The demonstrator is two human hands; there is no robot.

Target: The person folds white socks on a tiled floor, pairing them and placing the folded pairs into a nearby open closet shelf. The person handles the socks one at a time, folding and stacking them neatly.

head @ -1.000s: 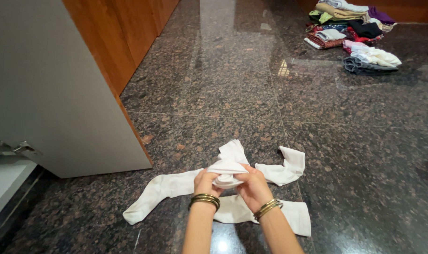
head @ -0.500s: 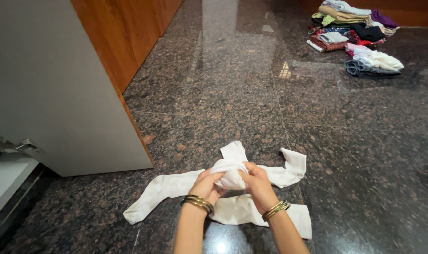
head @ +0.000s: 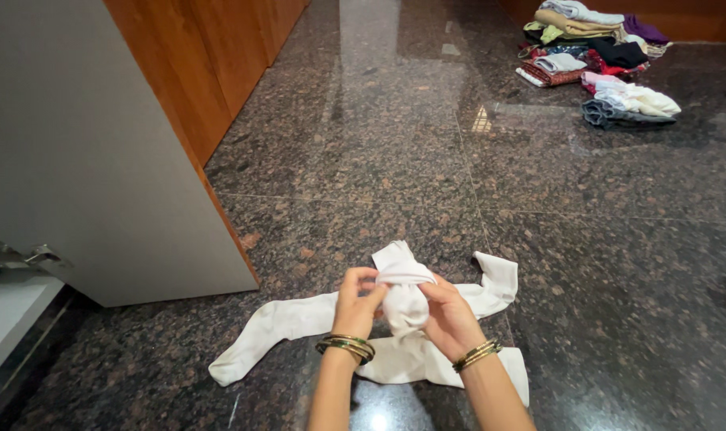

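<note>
- a dark, speckled, polished stone floor [head: 363,152] fills my view, with pale light reflecting off it and thin joints between the slabs.
- the rolled white sock bundle [head: 403,297] sits low in the middle of my view, held up just above the floor between both hands, its cuff end bunched at the top.
- my left hand [head: 355,303] is closed on the bundle's left side, fingers curled over its upper edge, with green and gold bangles on the wrist.
- my right hand [head: 449,315] wraps the bundle's right side, thumb and fingers pressed into the cloth, gold bangles on that wrist too.
- more white stockings [head: 279,327] lie flat on the floor right under and beside the hands: one long leg trails out to the left, another piece [head: 495,283] curls up to the right, and a third lies across below the wrists.
- to the left i see a pale grey panel [head: 83,160] standing on the floor, with an orange-brown wooden cabinet front [head: 211,56] running behind it.
- well apart, in the far upper right, a heap of mixed-colour clothes [head: 599,56] rests on the floor.
</note>
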